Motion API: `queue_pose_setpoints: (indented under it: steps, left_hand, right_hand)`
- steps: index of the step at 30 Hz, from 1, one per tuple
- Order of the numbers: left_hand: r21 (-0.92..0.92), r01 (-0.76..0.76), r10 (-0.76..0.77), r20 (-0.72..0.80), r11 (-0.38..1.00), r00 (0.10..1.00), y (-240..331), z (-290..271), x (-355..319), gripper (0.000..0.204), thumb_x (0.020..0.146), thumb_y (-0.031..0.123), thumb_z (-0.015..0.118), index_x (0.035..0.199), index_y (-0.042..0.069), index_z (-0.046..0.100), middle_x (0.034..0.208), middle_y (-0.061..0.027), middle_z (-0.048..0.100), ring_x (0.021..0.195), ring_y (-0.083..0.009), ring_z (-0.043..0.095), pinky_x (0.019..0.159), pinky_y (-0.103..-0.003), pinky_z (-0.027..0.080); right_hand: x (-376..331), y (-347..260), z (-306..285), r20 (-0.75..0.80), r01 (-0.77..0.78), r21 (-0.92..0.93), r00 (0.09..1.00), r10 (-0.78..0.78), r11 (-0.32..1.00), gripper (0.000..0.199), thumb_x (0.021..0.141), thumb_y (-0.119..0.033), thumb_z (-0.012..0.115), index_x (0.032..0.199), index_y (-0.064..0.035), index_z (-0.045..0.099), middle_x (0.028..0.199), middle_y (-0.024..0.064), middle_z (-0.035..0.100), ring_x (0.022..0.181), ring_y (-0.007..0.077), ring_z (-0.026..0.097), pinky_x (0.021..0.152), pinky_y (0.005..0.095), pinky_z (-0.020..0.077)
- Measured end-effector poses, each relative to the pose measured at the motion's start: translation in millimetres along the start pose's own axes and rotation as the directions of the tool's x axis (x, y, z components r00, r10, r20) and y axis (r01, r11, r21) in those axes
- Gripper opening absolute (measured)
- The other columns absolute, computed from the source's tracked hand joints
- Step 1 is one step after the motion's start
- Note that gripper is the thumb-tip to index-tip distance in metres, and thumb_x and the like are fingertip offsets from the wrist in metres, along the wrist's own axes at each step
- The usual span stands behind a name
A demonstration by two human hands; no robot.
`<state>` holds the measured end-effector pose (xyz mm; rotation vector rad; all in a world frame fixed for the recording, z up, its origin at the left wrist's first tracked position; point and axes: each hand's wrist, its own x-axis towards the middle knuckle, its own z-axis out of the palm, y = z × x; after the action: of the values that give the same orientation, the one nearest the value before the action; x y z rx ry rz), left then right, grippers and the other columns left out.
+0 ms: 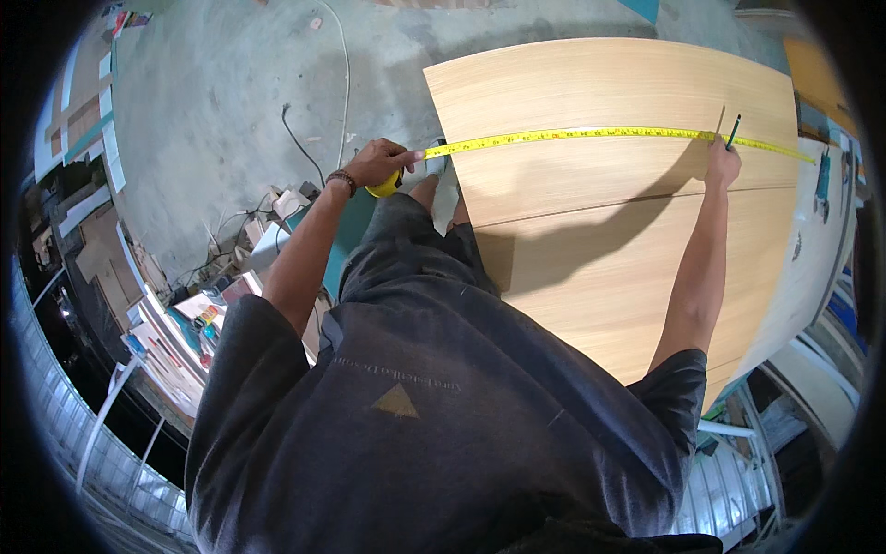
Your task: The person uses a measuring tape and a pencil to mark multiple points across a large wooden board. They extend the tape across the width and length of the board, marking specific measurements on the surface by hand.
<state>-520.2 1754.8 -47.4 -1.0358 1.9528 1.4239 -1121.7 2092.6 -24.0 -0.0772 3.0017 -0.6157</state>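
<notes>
My left hand [376, 164], with a dark bracelet at the wrist, grips a yellow tape measure [383, 188] just off the left edge of a light wood-grain board [591, 88]. The tape's yellow blade [554, 135] is drawn out across the board and runs past its right edge. Near that right edge, my right hand [724, 166] is closed around a dark pencil or pen [735, 132], close against the blade. A second wood-grain board [572, 254], or another part of the same one, lies nearer to me beyond a dark seam. My arm's shadow falls across the wood.
A teal tool [822, 174] lies on the pale surface right of the boards. Cables [346, 83] trail over the concrete floor [212, 111] at left. Scraps and small items [198, 319] are heaped at lower left, with white metal bars [106, 420] beside them.
</notes>
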Motion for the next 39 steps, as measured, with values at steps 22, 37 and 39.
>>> queue_pose_setpoints:
  steps: [22, 37, 39]
  left_hand:
    - [-0.091, -0.128, 0.130, 0.022, 0.988, 0.991, -8.5, 18.7, 17.9, 0.058, 0.090, 0.061, 0.058, 0.077, 0.008, 0.076, 0.070, -0.0070, 0.069, 0.068, -0.0187, 0.061, 0.067, -0.033, 0.048]
    - [-0.023, 0.009, -0.008, 0.031, 1.000, 1.000, 4.2, 15.7, 12.9, 0.064, 0.086, 0.067, 0.059, 0.078, 0.006, 0.077, 0.067, -0.0080, 0.067, 0.066, -0.0187, 0.061, 0.065, -0.034, 0.048]
    - [-0.015, 0.001, -0.001, 0.033, 1.000, 0.999, 0.8, 16.7, 15.4, 0.064, 0.085, 0.069, 0.058, 0.076, 0.009, 0.077, 0.071, -0.0092, 0.069, 0.068, -0.0217, 0.063, 0.069, -0.036, 0.050]
  right_hand:
    - [-5.2, 4.2, 41.6, 0.043, -0.026, 0.093, 0.999, 0.022, 0.995, 0.044, 0.080, -0.040, 0.065, 0.092, 0.0011, 0.072, 0.088, 0.0149, 0.071, 0.085, 0.0283, 0.067, 0.079, 0.0397, 0.0505]
    - [-20.0, -1.5, 33.8, -0.014, 0.022, 0.048, 1.000, -0.021, 0.999, 0.047, 0.081, -0.043, 0.063, 0.090, 0.0023, 0.072, 0.086, 0.0167, 0.071, 0.084, 0.0305, 0.067, 0.079, 0.0422, 0.0499]
    - [-19.9, -1.1, 32.8, 0.000, 0.028, 0.049, 1.000, -0.028, 0.998, 0.047, 0.081, -0.044, 0.063, 0.090, 0.0022, 0.072, 0.085, 0.0167, 0.071, 0.084, 0.0305, 0.067, 0.078, 0.0419, 0.0499]
